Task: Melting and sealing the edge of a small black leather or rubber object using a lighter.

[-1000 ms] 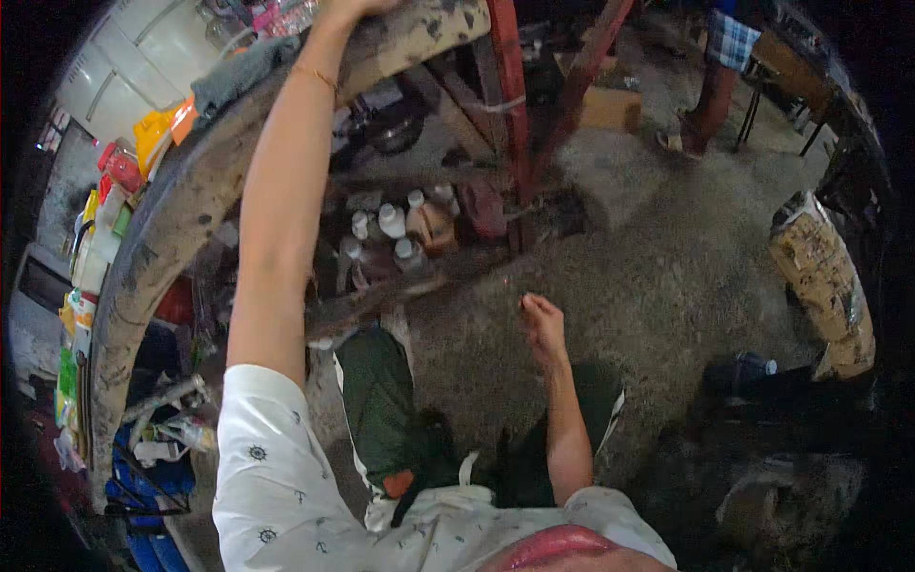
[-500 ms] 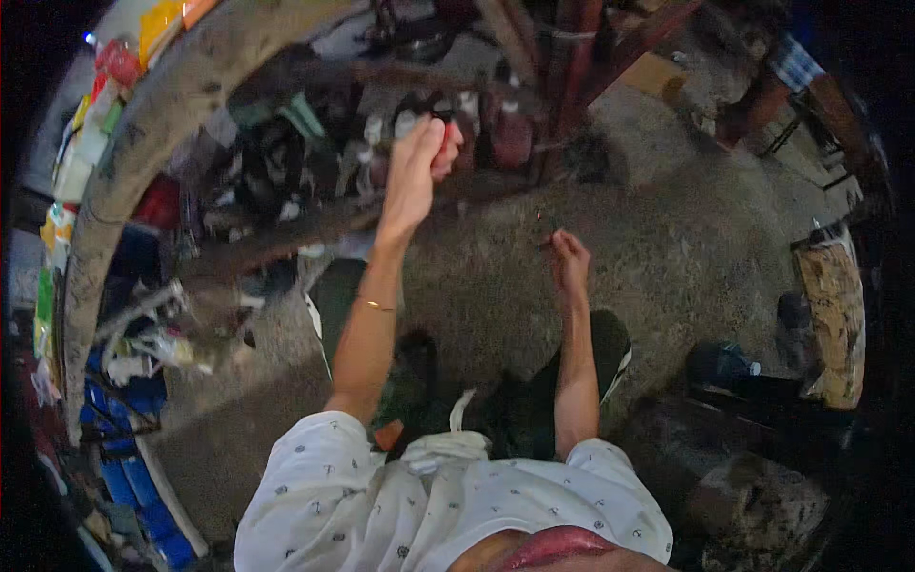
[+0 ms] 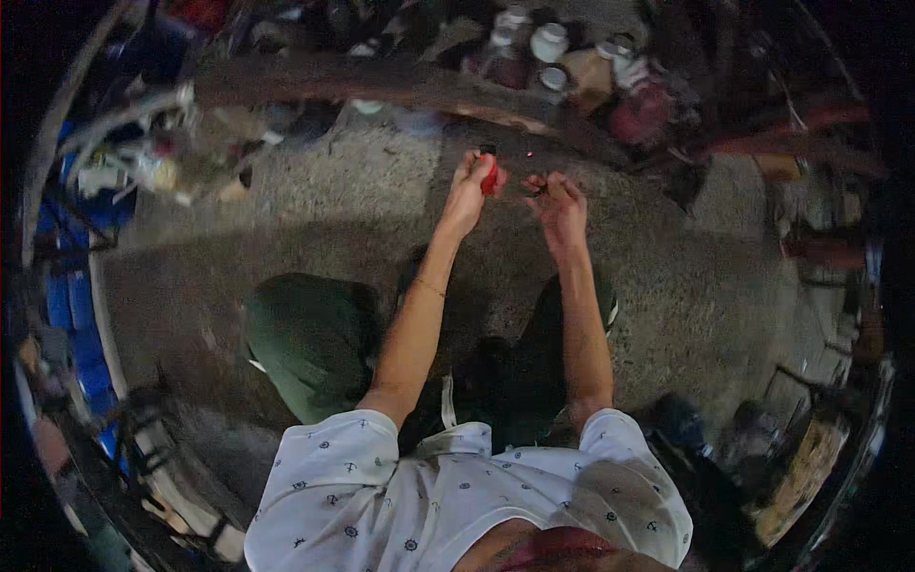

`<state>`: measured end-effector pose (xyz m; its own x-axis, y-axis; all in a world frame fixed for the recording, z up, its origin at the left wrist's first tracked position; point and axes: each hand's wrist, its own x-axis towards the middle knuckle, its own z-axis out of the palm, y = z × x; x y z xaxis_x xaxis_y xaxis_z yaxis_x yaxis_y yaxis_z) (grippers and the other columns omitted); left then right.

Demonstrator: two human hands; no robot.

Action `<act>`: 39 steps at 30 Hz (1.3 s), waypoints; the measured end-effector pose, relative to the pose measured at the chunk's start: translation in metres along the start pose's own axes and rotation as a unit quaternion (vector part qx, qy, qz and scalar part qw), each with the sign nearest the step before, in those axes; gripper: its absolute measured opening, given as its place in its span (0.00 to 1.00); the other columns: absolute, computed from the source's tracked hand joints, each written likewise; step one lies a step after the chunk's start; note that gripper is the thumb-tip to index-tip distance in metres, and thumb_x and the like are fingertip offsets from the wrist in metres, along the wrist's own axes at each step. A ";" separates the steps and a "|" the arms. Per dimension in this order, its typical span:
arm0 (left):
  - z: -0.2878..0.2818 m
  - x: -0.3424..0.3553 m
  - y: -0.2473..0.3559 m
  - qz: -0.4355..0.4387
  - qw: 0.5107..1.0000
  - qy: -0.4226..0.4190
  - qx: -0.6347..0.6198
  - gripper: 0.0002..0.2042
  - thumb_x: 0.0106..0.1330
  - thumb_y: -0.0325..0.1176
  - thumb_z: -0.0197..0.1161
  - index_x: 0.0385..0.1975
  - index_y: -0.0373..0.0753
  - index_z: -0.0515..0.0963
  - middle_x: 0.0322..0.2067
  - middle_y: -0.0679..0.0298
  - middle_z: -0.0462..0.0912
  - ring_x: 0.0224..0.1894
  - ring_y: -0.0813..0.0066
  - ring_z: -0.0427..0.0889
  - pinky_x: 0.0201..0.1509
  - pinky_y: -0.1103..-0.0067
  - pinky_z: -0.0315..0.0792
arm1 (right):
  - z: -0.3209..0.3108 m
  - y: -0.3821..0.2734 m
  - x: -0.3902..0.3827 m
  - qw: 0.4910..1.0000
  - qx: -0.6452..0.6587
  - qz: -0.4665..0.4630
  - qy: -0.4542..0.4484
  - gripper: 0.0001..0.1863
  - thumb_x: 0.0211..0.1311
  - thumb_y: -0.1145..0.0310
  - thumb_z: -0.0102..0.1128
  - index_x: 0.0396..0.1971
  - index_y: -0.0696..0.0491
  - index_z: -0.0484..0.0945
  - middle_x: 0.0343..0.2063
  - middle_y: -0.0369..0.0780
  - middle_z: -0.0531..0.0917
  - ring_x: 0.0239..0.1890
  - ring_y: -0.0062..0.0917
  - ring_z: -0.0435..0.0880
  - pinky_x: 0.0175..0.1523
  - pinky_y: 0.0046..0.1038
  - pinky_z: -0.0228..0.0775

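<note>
My left hand (image 3: pixel 464 195) is closed around a small red object (image 3: pixel 490 178) with a black top, whose kind I cannot make out. Just to its right, my right hand (image 3: pixel 562 212) pinches a small dark thing (image 3: pixel 537 186) between thumb and fingers; blur hides what it is. A tiny red spot (image 3: pixel 530 153) shows just beyond the fingertips. Both forearms reach forward over the floor, and a narrow gap parts the two hands.
A long wooden beam (image 3: pixel 372 84) crosses ahead of my hands. Behind it stand several white-lidded jars (image 3: pixel 550 43) and a dark red round thing (image 3: pixel 640 112). Blue material (image 3: pixel 88 329) lies along the left side, a pale wooden block (image 3: pixel 803 477) at the lower right.
My view has turned, so the beam and jars sit differently. My left hand has come back toward me and close to the right hand. Both hands keep their grip.
</note>
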<state>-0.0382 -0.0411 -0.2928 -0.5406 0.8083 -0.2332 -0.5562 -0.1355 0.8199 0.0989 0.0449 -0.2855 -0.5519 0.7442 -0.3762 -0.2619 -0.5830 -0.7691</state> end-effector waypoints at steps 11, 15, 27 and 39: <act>-0.104 -0.018 -0.059 -0.057 0.965 0.250 0.047 0.20 0.66 0.49 0.42 0.28 0.38 0.73 0.18 0.67 0.74 0.23 0.78 0.71 0.24 0.79 0.64 | 0.048 0.101 0.016 0.990 -0.022 0.094 -0.107 0.09 0.60 0.66 0.55 0.31 0.57 0.71 0.41 0.49 0.76 0.50 0.44 0.74 0.54 0.51 0.65; -0.111 -0.014 -0.089 -0.037 0.959 0.272 0.067 0.23 0.68 0.49 0.37 0.27 0.38 0.75 0.20 0.65 0.78 0.22 0.77 0.71 0.24 0.78 0.65 | 0.044 0.103 0.020 0.989 -0.052 0.103 -0.089 0.08 0.60 0.66 0.55 0.31 0.55 0.70 0.42 0.48 0.76 0.52 0.41 0.73 0.56 0.51 0.61; -0.088 0.004 -0.100 -0.032 0.956 0.292 0.026 0.23 0.67 0.52 0.39 0.29 0.42 0.76 0.23 0.70 0.78 0.20 0.83 0.70 0.22 0.82 0.63 | 0.023 0.105 0.032 0.988 -0.073 0.093 -0.098 0.08 0.62 0.67 0.52 0.32 0.56 0.74 0.36 0.42 0.80 0.45 0.32 0.78 0.51 0.41 0.65; -0.097 -0.008 -0.085 -0.070 0.966 0.244 0.055 0.23 0.67 0.52 0.38 0.27 0.42 0.75 0.23 0.70 0.78 0.23 0.83 0.72 0.26 0.81 0.62 | 0.034 0.106 0.027 0.988 -0.109 0.074 -0.082 0.07 0.61 0.67 0.54 0.31 0.55 0.73 0.34 0.39 0.81 0.42 0.25 0.79 0.45 0.35 0.68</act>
<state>-0.0477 -0.0912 -0.4119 -0.7130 0.4452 -0.5417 -0.5888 0.0395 0.8073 0.0295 -0.0081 -0.3597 -0.6969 0.5823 -0.4186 -0.0012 -0.5846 -0.8113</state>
